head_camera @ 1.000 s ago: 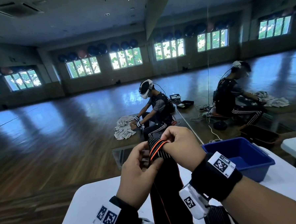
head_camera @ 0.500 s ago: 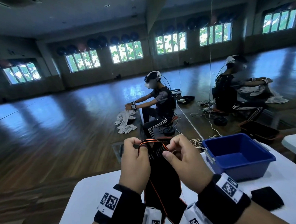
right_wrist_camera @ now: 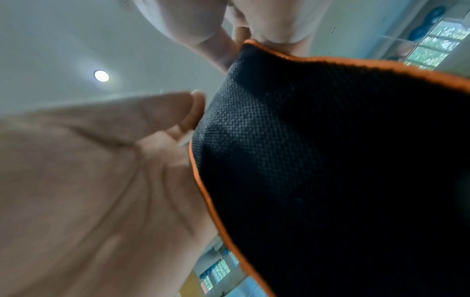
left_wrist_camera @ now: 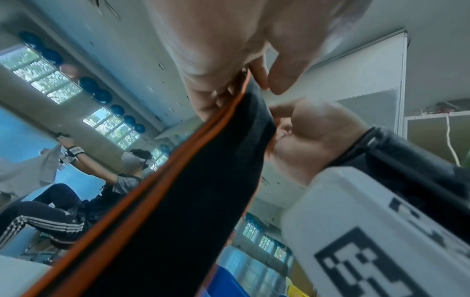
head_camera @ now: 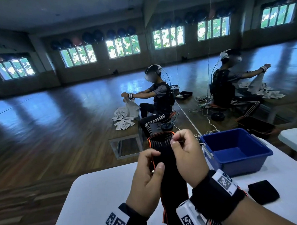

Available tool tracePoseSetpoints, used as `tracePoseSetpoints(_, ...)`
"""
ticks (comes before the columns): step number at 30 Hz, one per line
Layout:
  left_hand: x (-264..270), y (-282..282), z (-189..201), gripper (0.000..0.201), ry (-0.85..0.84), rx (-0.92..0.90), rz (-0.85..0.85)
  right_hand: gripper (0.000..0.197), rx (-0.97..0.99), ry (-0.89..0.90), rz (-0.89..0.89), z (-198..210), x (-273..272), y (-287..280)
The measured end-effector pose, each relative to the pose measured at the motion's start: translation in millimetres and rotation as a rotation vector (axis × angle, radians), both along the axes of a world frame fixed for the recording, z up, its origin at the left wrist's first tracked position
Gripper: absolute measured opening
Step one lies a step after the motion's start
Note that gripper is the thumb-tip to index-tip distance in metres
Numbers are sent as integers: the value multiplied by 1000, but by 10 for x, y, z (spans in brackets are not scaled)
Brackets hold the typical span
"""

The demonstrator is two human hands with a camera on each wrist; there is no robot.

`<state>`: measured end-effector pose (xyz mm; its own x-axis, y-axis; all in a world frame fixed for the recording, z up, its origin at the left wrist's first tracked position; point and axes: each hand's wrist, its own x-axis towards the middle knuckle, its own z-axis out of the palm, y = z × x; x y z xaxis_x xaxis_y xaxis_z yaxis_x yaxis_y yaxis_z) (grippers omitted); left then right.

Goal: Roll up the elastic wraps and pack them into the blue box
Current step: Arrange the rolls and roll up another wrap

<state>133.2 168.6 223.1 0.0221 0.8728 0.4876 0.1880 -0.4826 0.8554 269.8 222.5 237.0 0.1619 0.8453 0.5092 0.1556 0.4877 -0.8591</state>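
Pinching both hands' (head_camera: pixel 146 179) (head_camera: pixel 187 155) grip on woven, orange-edged black wrap (head_camera: pixel 166 164), beside rectangular blue box (head_camera: pixel 236 161).

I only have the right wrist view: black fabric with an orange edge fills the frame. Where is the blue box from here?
Observer: In the head view the blue box stands on the white table, just right of the right hand. I see no wrap inside it.
Operator: Is the wrap rolled up?
Observer: No. Only the top end of the wrap curls over in a loop above the hands. The rest hangs flat down between the wrists.
Operator: What is the left hand doing?
Observer: The left hand pinches the wrap's left edge, lower than the right hand.
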Motion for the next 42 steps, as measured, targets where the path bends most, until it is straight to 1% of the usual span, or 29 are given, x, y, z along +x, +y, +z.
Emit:
tracePoseSetpoints(3,14,18,6,31,37,-36,-9,9,4,-4,54,-14,-73,-14)
tracePoseSetpoints(6,-17,49,-8,45,26,-96,-18,16,-26,11,95,-38,-97,28)
tracePoseSetpoints(8,-60,73,-24,55,31,-121,-23,22,-48,62,126,-63,-93,50)
tracePoseSetpoints(10,-106,121,-44,60,15,-134,-9,25,-91,106,177,-126,-90,42)
tracePoseSetpoints(13,-213,247,-100,64,-68,-172,33,23,-163,91,262,-335,-81,-36)
tracePoseSetpoints(14,-256,293,-117,65,-100,-186,53,26,-185,63,297,-443,-77,-75)
tracePoseSetpoints(16,-335,380,-155,65,-184,-220,66,29,-259,-65,355,-697,-70,-170)
tracePoseSetpoints(19,-435,524,-225,64,-296,-287,63,38,-466,-287,441,-1144,-72,-330)
tracePoseSetpoints(22,-537,696,-408,66,-286,-351,82,45,-632,-389,529,-1572,-60,-481)
tracePoseSetpoints(25,-661,835,-765,67,-166,-438,136,46,-758,-422,580,-1870,-57,-609)
tracePoseSetpoints(29,-817,939,-1349,57,64,-577,165,47,-903,-489,596,-2123,-36,-785)
tracePoseSetpoints(32,-846,965,-1769,52,247,-680,110,45,-983,-578,507,-2280,17,-979)
tracePoseSetpoints(34,-799,984,-2002,50,364,-719,42,42,-1029,-631,440,-2348,77,-1125)
tracePoseSetpoints(38,-657,1052,-2349,46,600,-717,-84,35,-1061,-618,325,-2351,179,-1376)
tracePoseSetpoints(40,-563,1088,-2464,45,713,-705,-98,30,-1044,-622,272,-2363,220,-1476)
tracePoseSetpoints(42,-468,1104,-2518,44,879,-689,-42,27,-1018,-657,251,-2397,253,-1556)
